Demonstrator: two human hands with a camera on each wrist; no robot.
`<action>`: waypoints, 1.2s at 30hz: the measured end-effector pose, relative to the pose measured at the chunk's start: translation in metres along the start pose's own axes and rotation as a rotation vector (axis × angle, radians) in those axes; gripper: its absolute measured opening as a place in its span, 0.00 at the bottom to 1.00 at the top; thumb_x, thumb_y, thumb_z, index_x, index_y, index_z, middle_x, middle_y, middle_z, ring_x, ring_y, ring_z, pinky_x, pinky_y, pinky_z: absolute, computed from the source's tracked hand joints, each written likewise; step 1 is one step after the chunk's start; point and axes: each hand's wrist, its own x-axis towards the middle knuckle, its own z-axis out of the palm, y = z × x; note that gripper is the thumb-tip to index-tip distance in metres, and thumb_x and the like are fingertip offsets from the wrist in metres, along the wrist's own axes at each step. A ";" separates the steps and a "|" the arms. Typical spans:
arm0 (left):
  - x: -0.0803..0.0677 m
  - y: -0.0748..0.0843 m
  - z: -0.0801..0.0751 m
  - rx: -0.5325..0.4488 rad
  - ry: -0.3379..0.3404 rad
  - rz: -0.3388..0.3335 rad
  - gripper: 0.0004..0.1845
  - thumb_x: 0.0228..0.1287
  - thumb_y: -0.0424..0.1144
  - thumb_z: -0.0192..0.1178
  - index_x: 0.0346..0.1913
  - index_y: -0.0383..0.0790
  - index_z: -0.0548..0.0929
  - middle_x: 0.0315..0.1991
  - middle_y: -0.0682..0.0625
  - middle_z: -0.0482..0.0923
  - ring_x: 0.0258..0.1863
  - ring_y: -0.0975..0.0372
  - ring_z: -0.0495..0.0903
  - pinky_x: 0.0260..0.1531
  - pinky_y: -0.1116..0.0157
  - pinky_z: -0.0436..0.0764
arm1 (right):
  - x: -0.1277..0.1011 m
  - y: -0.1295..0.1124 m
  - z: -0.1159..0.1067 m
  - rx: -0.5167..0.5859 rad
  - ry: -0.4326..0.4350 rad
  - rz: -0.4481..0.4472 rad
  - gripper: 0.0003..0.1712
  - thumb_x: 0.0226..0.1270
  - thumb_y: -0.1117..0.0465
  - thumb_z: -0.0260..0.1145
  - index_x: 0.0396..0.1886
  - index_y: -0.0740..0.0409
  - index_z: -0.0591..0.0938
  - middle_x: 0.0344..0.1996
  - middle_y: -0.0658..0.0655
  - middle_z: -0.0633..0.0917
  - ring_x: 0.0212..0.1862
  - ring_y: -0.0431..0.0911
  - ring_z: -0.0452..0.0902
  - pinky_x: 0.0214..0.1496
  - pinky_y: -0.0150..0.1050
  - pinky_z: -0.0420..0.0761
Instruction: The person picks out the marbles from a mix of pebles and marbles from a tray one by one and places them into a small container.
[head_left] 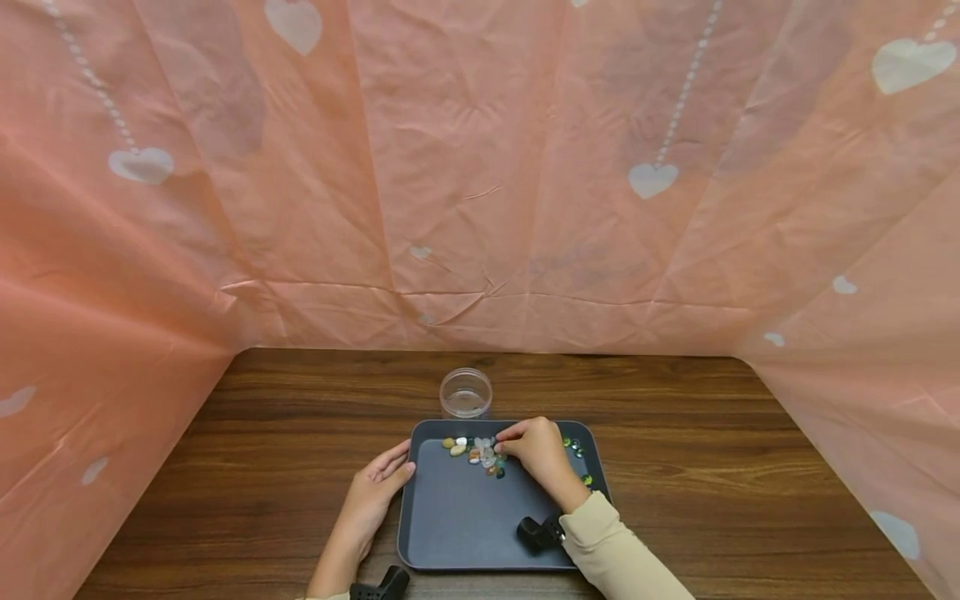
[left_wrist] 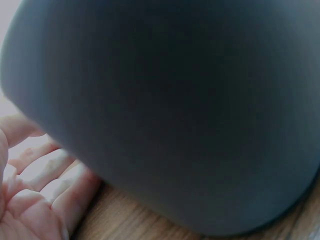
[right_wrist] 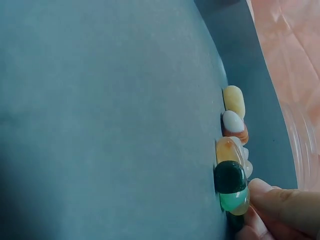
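Stones (head_left: 483, 454) in tray (head_left: 465, 533) bear no writing.

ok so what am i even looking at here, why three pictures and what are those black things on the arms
No machine here: a person works with two bare hands and wears three cameras. The wide picture comes from the head. The black blocks at the wrists are the other two cameras, which give the close-ups.

On a wooden table lies a dark grey tray, with a clear empty jar behind it. The left hand rests with straight fingers against the tray's left edge. The right hand reaches into a cluster of small polished stones, fingertips touching them. More glassy bits lie to its right.
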 end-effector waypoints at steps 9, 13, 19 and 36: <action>0.000 -0.001 0.000 0.010 0.005 -0.004 0.25 0.70 0.39 0.61 0.67 0.35 0.74 0.65 0.37 0.75 0.67 0.51 0.74 0.49 0.80 0.74 | 0.000 0.003 -0.004 0.053 -0.022 0.064 0.05 0.48 0.59 0.80 0.25 0.54 0.92 0.28 0.53 0.91 0.31 0.41 0.83 0.30 0.34 0.76; 0.000 0.000 0.001 0.005 0.003 -0.002 0.25 0.70 0.39 0.60 0.67 0.34 0.74 0.65 0.37 0.75 0.66 0.51 0.75 0.50 0.80 0.75 | 0.000 0.004 -0.008 0.306 -0.088 0.197 0.09 0.51 0.61 0.79 0.32 0.60 0.92 0.29 0.56 0.91 0.29 0.36 0.84 0.25 0.31 0.75; 0.000 0.001 0.001 0.010 0.004 -0.004 0.25 0.71 0.38 0.60 0.67 0.34 0.74 0.65 0.37 0.76 0.66 0.51 0.75 0.51 0.78 0.75 | 0.001 0.004 -0.013 0.639 -0.175 0.303 0.15 0.59 0.68 0.72 0.44 0.74 0.86 0.35 0.62 0.91 0.36 0.41 0.89 0.42 0.37 0.87; 0.001 0.001 0.000 0.000 0.004 -0.004 0.25 0.71 0.37 0.59 0.67 0.33 0.74 0.65 0.36 0.75 0.66 0.51 0.75 0.53 0.76 0.76 | 0.028 -0.018 -0.027 0.834 -0.236 0.326 0.18 0.66 0.73 0.65 0.54 0.79 0.80 0.35 0.55 0.91 0.37 0.40 0.88 0.49 0.38 0.85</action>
